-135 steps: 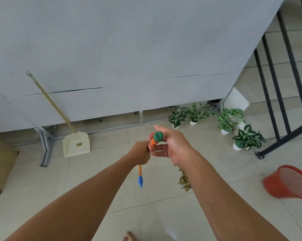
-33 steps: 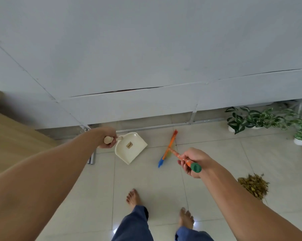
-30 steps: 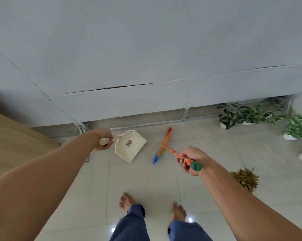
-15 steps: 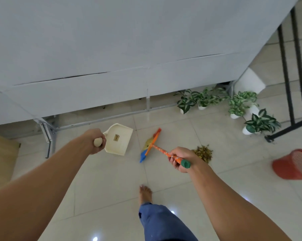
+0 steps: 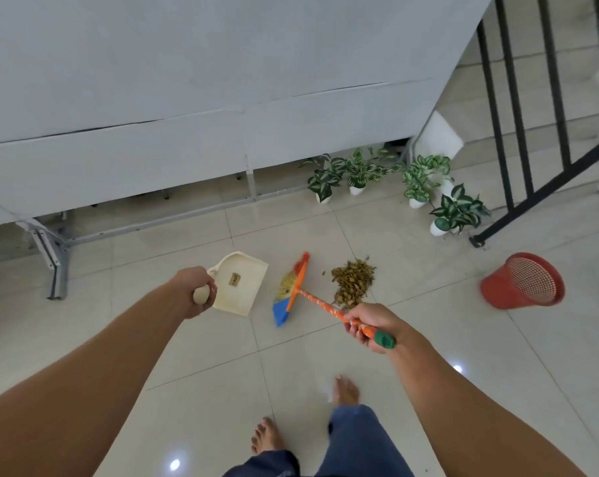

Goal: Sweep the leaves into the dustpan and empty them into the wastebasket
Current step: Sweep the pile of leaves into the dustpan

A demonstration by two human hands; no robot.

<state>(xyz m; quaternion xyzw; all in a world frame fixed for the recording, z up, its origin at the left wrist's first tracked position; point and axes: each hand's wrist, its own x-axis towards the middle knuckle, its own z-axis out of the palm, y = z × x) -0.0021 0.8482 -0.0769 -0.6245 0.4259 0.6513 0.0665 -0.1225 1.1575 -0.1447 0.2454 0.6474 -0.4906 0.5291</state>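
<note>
Glossy cream floor tiles [image 5: 411, 339] carry everything, below a grey panel wall [image 5: 188, 80]; the red mesh plastic wastebasket [image 5: 522, 281] lies tipped at right; the cream plastic dustpan [image 5: 240, 283], our left hand [image 5: 196, 291] closed on its handle, sits left of the orange-handled broom [image 5: 293, 292], gripped by our right hand [image 5: 368, 323]; the brown dry-leaf pile [image 5: 352, 282] lies just right of the bristles. We should set the pan flat beside the pile, then sweep in short strokes.

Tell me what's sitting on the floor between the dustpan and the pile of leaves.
The broom head lies there, its orange bar and multicoloured bristles between the dustpan and the leaf pile, as the head view shows.
</note>
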